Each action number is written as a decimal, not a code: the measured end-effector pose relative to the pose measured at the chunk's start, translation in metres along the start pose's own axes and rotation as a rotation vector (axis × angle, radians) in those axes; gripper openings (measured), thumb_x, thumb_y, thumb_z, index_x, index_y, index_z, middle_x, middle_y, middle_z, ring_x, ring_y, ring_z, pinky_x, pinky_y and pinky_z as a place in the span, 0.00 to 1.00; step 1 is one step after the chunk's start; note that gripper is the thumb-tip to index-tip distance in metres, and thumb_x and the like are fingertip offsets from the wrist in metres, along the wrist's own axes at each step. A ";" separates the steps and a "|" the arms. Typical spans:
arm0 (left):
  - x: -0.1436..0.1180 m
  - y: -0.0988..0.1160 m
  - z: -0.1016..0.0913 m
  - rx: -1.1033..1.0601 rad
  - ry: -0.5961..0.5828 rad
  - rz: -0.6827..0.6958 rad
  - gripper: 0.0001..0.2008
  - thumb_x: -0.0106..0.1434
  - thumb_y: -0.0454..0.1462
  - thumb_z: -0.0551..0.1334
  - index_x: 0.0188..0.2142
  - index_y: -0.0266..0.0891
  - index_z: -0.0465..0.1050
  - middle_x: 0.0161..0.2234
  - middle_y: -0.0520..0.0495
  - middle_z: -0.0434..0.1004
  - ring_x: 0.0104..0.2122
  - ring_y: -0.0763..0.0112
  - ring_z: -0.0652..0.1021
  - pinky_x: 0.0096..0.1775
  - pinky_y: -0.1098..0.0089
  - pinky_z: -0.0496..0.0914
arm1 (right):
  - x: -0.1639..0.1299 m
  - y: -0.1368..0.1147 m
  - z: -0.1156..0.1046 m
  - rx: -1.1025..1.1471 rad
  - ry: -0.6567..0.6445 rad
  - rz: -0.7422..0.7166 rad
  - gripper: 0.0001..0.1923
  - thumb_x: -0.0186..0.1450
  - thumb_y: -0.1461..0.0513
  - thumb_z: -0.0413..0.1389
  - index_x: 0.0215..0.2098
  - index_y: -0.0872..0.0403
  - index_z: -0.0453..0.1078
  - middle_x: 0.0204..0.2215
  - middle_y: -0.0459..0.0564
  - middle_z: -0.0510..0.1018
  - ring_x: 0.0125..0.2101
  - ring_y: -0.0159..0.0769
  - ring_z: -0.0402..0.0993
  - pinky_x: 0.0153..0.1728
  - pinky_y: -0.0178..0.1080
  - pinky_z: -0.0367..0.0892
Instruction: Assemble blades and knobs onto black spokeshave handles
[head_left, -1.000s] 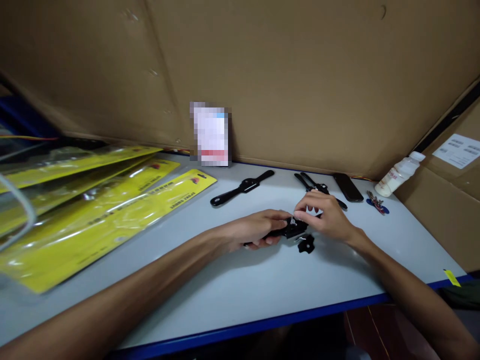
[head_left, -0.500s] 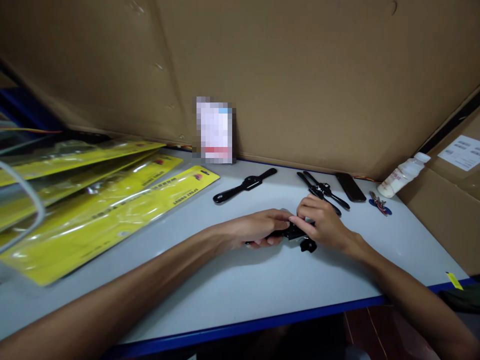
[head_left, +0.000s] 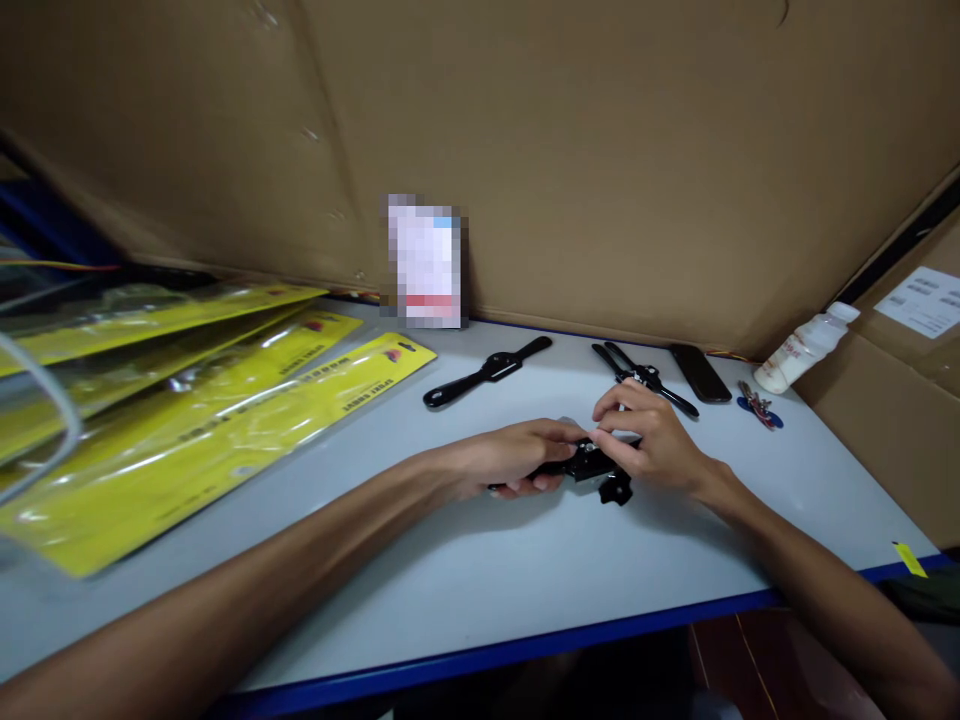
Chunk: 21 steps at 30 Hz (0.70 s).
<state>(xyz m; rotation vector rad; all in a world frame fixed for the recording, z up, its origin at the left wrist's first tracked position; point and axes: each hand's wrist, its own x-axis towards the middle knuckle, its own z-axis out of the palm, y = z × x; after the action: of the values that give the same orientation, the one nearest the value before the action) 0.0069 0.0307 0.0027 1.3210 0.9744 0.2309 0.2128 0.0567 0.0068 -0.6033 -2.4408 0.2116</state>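
Observation:
My left hand (head_left: 529,455) is closed around one handle of a black metal spokeshave (head_left: 592,462), held just above the table in front of me. My right hand (head_left: 652,440) bends over the tool's other end. Its thumb and fingertips come together at the tool's middle, beside a small silver spot; whatever they pinch is too small to name. Below the tool shows a loose-looking black lobed piece (head_left: 615,488). Farther back lies another black spokeshave body (head_left: 491,373). Behind my right hand, more black spokeshaves (head_left: 660,385) lie crossed together, partly covered by that hand.
Yellow blister packages (head_left: 300,420) overlap on the left, with a pale cable (head_left: 56,385) in front. A blurred card (head_left: 427,265) leans on the cardboard wall (head_left: 570,150). At right are a dark phone (head_left: 700,373), small metal parts (head_left: 759,408) and a tilted bottle (head_left: 806,350).
My right hand has lifted slightly and its fingers have spread a little, showing more of the spokeshave's middle and the silver spot. My left hand keeps its hold.

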 end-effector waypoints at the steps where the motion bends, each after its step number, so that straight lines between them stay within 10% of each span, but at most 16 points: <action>1: 0.000 0.000 0.000 -0.001 -0.003 -0.003 0.10 0.69 0.40 0.50 0.47 0.41 0.63 0.21 0.59 0.57 0.15 0.79 0.52 0.16 0.77 0.45 | 0.000 0.000 0.000 0.033 -0.009 -0.007 0.12 0.66 0.65 0.57 0.25 0.56 0.74 0.31 0.50 0.76 0.32 0.35 0.68 0.37 0.41 0.64; 21: 0.000 0.000 -0.001 -0.013 0.002 -0.003 0.11 0.68 0.42 0.54 0.46 0.41 0.63 0.21 0.59 0.57 0.15 0.79 0.53 0.16 0.75 0.45 | -0.002 0.000 0.001 -0.012 -0.016 -0.002 0.13 0.67 0.64 0.55 0.25 0.53 0.74 0.31 0.49 0.76 0.32 0.36 0.68 0.37 0.42 0.65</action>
<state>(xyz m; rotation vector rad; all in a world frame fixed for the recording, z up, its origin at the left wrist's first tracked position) 0.0061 0.0317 0.0028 1.3074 0.9752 0.2364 0.2133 0.0553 0.0046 -0.6068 -2.4594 0.2017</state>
